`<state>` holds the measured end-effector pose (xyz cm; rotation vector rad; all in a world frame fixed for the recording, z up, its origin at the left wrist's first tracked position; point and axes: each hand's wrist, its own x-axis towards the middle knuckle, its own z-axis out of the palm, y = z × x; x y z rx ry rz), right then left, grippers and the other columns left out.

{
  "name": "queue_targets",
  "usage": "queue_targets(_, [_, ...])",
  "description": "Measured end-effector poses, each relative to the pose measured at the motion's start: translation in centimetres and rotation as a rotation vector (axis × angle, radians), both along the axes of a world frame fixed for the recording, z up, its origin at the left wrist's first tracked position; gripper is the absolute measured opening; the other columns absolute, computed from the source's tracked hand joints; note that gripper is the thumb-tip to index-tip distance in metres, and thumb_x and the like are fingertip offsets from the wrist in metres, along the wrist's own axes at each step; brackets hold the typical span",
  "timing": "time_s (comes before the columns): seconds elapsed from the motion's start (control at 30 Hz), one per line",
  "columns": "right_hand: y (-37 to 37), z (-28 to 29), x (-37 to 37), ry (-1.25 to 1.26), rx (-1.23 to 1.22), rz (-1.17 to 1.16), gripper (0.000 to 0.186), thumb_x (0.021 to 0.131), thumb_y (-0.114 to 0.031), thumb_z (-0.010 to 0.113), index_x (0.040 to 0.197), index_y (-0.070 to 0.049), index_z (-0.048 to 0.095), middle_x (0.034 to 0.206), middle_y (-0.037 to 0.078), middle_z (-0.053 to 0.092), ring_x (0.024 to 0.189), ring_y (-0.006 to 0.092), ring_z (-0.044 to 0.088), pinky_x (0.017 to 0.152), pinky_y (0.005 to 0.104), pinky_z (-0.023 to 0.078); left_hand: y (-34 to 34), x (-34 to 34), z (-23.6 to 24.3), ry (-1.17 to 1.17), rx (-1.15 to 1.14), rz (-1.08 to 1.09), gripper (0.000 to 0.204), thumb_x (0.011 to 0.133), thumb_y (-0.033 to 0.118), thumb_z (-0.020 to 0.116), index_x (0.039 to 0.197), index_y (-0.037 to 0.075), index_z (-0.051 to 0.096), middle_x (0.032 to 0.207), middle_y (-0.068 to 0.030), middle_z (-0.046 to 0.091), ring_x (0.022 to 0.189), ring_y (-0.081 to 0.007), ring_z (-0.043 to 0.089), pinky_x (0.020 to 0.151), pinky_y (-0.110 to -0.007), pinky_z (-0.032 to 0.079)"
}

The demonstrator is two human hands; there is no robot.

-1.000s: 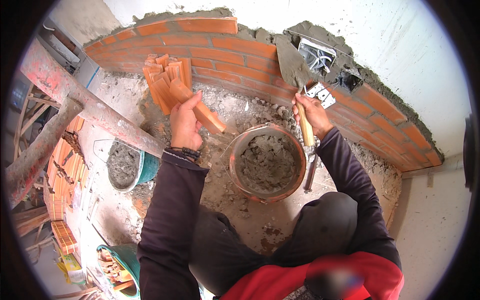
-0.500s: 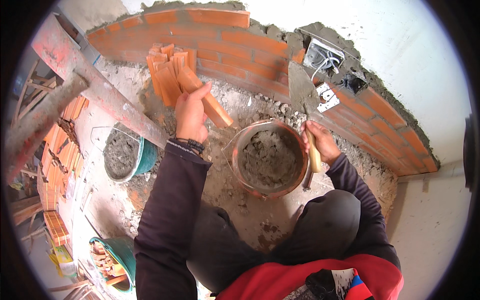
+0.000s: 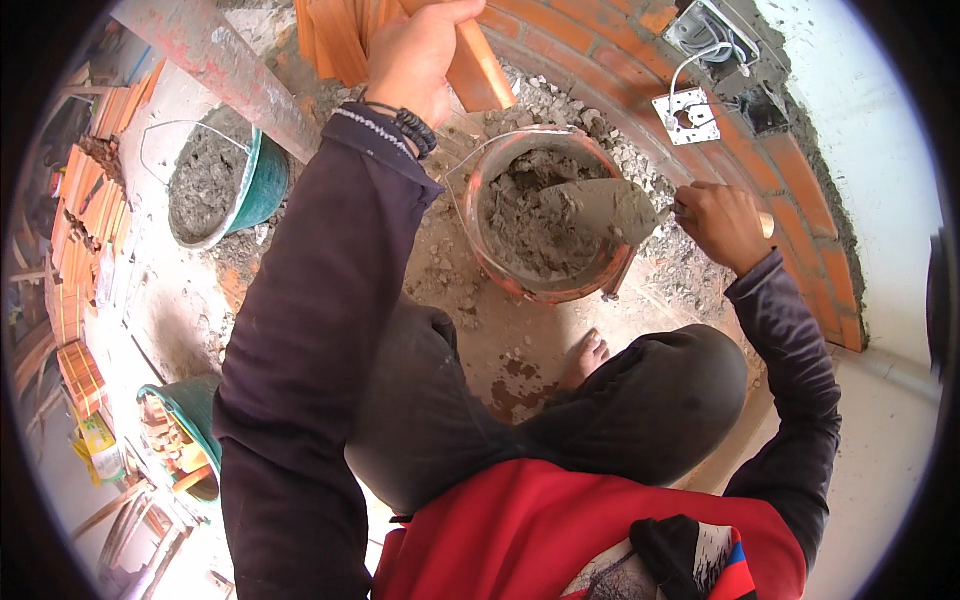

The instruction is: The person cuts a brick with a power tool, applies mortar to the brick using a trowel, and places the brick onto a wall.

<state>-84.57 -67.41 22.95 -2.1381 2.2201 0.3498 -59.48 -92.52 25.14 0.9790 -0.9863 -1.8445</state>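
Note:
My left hand [image 3: 415, 68] is closed around a thin orange brick [image 3: 482, 75] near the top of the view, beside a stack of similar bricks [image 3: 330, 45]. Gripped in my right hand [image 3: 728, 225] is a trowel [image 3: 610, 208] with a wooden handle. Its mortar-smeared blade lies over the right rim of a round bucket [image 3: 505, 283], and the tip reaches into the grey mortar [image 3: 535, 245]. The bucket stands on the floor in front of my knees.
A curved brick wall [image 3: 640, 75] runs behind the bucket, with an open electrical box [image 3: 712, 40] and a white plate [image 3: 687, 117] on wires. A red-white post [image 3: 225, 70], a green mortar bucket [image 3: 262, 185] and another bucket of brick pieces [image 3: 195, 400] stand left. Rubble litters the floor.
The trowel has swung down from upright by the wall to lie across the bucket, its tip in the mortar. My right hand has moved right. The view has shifted, and the left hand still holds the brick.

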Motion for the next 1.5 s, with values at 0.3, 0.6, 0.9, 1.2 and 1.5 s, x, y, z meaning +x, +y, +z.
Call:
queue_targets(0.3, [-2.0,-3.1,2.0,0.104,-0.027,0.19,0.008,0.083,-0.016,0.064,0.083,-0.008,0.065,0.072,0.013,0.066,0.07,0.0327,0.066,0.062,0.0452,0.05,0.5,-0.1,0.6,-0.007,-0.006,0.009,0.024,0.09,0.019,0.069,0.105,0.004,0.06,0.093,-0.0046,0.058,0.086,-0.0182,0.057,0.073,-0.034,0.047])
queue_targets(0.6, [-2.0,-3.8,3.5,-0.13,0.218,0.057,0.02,0.078,-0.024,0.067,0.089,-0.008,0.07,0.076,0.018,0.067,0.076,0.0365,0.067,0.069,0.0481,0.053,1.3,0.4,1.0,0.033,-0.058,0.018,0.028,0.089,0.02,0.07,0.107,0.003,0.059,0.095,-0.0061,0.058,0.087,-0.0198,0.058,0.072,-0.037,0.049])
queue_targets(0.9, [1.0,-7.0,1.4,-0.579,0.381,-0.041,0.032,0.08,-0.022,0.067,0.108,-0.006,0.07,0.078,0.021,0.065,0.074,0.0382,0.065,0.072,0.0472,0.052,0.1,-0.1,0.2,0.027,0.067,-0.054,0.027,0.089,0.021,0.07,0.106,0.003,0.059,0.094,-0.0061,0.057,0.088,-0.0198,0.058,0.076,-0.036,0.048])
queue_targets(1.2, [3.7,-7.8,1.7,-0.787,0.311,-0.264,0.027,0.079,-0.021,0.07,0.101,-0.005,0.07,0.074,0.018,0.066,0.068,0.0366,0.064,0.066,0.045,0.051,-0.1,0.5,0.1,-0.024,0.002,-0.026,0.023,0.089,0.02,0.07,0.101,0.005,0.057,0.091,-0.0039,0.055,0.082,-0.016,0.055,0.072,-0.032,0.044])
queue_targets(1.5, [5.3,-8.9,1.6,-0.855,0.372,-0.309,0.023,0.083,-0.02,0.069,0.1,-0.004,0.069,0.078,0.014,0.068,0.073,0.0258,0.066,0.071,0.0368,0.052,-0.2,0.2,-0.2,-0.118,0.038,0.067,0.036,0.079,0.019,0.081,0.107,0.005,0.062,0.094,-0.0027,0.062,0.082,-0.0135,0.061,0.07,-0.03,0.052])
